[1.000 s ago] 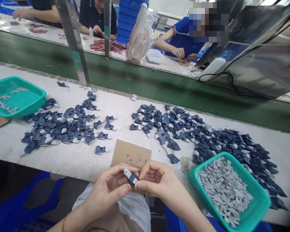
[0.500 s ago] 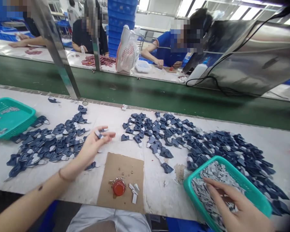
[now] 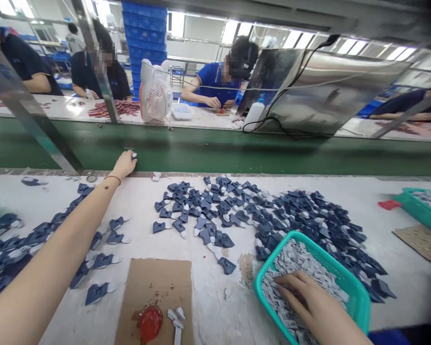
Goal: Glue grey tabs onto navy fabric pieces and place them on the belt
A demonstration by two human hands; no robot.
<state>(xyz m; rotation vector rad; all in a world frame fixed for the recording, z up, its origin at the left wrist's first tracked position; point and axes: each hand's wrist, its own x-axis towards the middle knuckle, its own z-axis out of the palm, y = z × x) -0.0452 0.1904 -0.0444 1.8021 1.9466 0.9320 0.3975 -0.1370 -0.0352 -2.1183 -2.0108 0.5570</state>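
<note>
My left hand (image 3: 125, 164) is stretched out to the far edge of the table, beside the green divider. Its fingers are closed around a small dark blue part, mostly hidden, whose white end (image 3: 134, 155) sticks out. My right hand (image 3: 307, 299) is inside a green plastic basket (image 3: 361, 306), thumb and fingertips pinched together among small light grey plastic pieces (image 3: 300, 261). Whatever lies between those fingertips is hidden. Many dark blue parts with white ends (image 3: 221, 199) are heaped beyond the basket, and another spread of dark blue parts (image 3: 102, 260) lies around my left forearm.
A cardboard sheet (image 3: 132, 287) in front carries a red cap (image 3: 151, 323) with wet glue-like drops and several grey pieces (image 3: 177, 316). A metal post (image 3: 46, 124) rises at the left. Beyond the green divider (image 3: 201, 151), co-workers sit near a white bottle (image 3: 254, 115) and cables.
My left hand has moved from above the near table to its far edge, the part still in it. My right hand stays in the basket. The view has turned rightward.
</note>
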